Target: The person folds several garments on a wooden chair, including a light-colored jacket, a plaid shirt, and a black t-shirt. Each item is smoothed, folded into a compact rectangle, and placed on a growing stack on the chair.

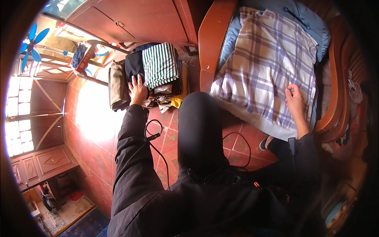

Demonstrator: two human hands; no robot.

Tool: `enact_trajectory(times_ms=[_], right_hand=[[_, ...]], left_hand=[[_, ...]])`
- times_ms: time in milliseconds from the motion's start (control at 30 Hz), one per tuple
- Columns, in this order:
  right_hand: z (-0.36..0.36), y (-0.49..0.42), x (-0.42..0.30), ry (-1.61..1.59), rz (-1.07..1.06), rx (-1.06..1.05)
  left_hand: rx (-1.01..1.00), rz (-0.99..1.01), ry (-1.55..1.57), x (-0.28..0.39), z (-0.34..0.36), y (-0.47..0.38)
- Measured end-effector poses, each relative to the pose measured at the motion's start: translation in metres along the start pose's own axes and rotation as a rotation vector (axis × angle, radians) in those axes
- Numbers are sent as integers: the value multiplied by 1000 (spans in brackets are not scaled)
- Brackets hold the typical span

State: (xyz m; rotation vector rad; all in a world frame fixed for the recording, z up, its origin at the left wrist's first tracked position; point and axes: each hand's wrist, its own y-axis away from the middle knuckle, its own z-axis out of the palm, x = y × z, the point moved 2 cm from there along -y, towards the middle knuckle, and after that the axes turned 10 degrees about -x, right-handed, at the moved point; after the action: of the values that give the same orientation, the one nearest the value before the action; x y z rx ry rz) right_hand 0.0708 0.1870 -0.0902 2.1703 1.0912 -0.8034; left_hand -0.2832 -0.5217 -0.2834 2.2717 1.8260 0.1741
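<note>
My left hand (137, 91) rests with spread fingers on a folded black garment (134, 63), and holds nothing. Right beside that garment lies a folded green-and-white striped cloth (160, 65). A rolled khaki garment (118, 84) is on the other side, and a yellow cloth (177, 101) shows low in the pile. Over at the right, my right hand (294, 96) is above a purple-and-white plaid cloth (266, 65), its fingers loosely curled with no fabric seen pinched in them. The plaid cloth is spread flat over a wooden seat. What supports the clothes pile is hidden.
A pale blue padded item (308, 17) lies behind the plaid cloth. The wooden armrests (211, 44) flank the seat. A reddish cabinet (142, 20) stands beyond the pile. Black cables (161, 154) loop near my left sleeve and knee. A blue-bladed fan (31, 46) is far left.
</note>
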Motion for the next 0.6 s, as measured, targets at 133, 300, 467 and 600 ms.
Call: enact_trajectory(times_ms=[133, 300, 467, 600], right_hand=[[0, 1, -3, 54, -7, 23], [-3, 1, -1, -31, -21, -50], [-15, 6, -5, -72, -40, -158], [-37, 24, -24, 6, -165, -157]], left_hand=[[-69, 1, -64, -15, 18, -17], [-35, 48, -28, -50, 0, -30], [472, 421, 55, -48, -89, -15], [280, 248, 366, 21, -202, 19]])
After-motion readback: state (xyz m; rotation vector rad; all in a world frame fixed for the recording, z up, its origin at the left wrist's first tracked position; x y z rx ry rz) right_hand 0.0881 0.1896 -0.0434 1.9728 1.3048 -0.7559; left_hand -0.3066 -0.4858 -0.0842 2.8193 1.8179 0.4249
